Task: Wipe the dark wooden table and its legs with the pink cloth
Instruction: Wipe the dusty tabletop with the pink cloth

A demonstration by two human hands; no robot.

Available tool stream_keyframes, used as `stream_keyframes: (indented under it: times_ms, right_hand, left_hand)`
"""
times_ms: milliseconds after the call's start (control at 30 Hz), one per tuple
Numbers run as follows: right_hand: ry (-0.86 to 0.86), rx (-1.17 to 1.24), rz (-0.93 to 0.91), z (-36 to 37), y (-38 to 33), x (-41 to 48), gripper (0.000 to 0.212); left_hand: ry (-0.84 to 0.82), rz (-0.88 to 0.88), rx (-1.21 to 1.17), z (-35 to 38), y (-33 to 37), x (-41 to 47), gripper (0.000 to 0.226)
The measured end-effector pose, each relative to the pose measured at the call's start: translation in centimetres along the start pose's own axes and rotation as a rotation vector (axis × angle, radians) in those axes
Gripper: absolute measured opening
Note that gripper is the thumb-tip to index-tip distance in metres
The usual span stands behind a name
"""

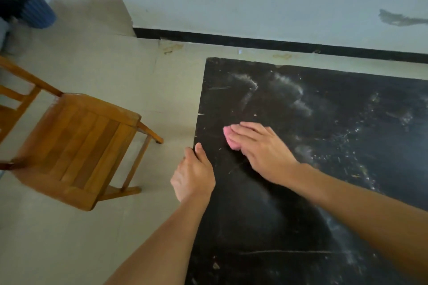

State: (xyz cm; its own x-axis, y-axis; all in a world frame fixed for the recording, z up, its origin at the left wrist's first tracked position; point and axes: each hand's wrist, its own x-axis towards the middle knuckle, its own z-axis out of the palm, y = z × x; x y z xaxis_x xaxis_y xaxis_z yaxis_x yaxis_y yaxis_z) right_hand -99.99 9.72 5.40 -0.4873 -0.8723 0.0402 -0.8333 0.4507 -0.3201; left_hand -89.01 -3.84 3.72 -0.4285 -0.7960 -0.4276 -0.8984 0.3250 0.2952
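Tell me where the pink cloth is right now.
In the head view the pink cloth lies on the dark table, near its left edge, under the fingers of the right hand.

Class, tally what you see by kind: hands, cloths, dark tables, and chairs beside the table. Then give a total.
Hands: 2, left hand, right hand
Cloths: 1, pink cloth
Tables: 1, dark table
Chairs: 1, wooden chair
Total: 5

The left hand (193,173) curls over the worktop (278,227) edge, thumb on top. The right hand (259,148) lies flat, palm down, fingers straight. Both forearms are bare
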Motion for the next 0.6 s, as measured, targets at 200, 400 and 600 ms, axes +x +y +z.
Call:
stream_keyframes:
  times_ms: [200, 400, 600]
  right_hand:
    - [0.183, 0.01, 0.531, -3.4, 9.0, 10.4, 0.035]
    - [0.22, 0.082, 0.289, -3.6, 1.0, 9.3, 0.033]
    - [0.199, -0.011, 0.194, 0.5, 2.7, 12.0, 0.029]
  left_hand:
    - [0.015, 0.021, -0.002, 0.1, -0.2, 0.3, 0.04]
    - [-0.01, 0.04, 0.002, -0.2, -0.4, 0.2, 0.041]
    - [0.005, 0.058, -0.016, 0.2, -0.6, 0.5, 0.038]
